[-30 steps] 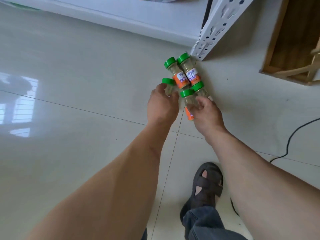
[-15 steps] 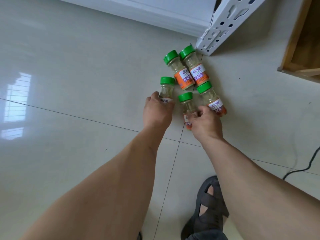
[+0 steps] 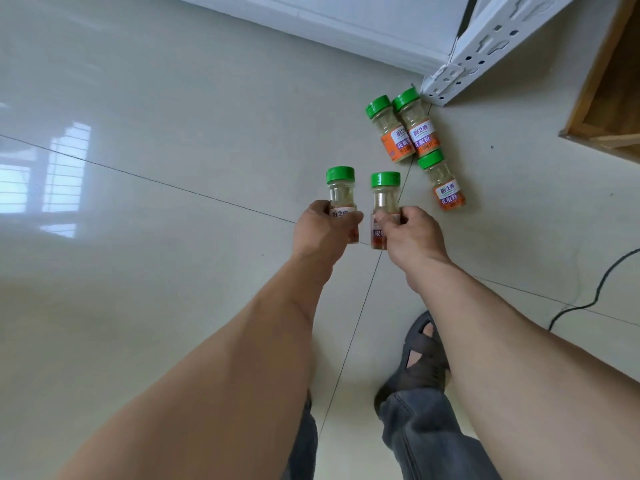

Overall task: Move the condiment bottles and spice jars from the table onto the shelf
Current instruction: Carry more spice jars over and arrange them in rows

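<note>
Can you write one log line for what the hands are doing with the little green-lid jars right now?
left hand: holds left jar | right hand: holds right jar | three jars on floor by shelf leg

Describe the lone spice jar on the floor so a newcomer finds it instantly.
Start at the white shelf post at upper right. Two spice jars lie side by side by its foot. The target jar lies just below them, alone, nearest the right hand.

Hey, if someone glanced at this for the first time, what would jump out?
Two green-capped spice jars held up at centre: one in the left hand, one in the right hand. Three matching jars lie on the tiled floor beyond, beside a white shelf post.
</note>
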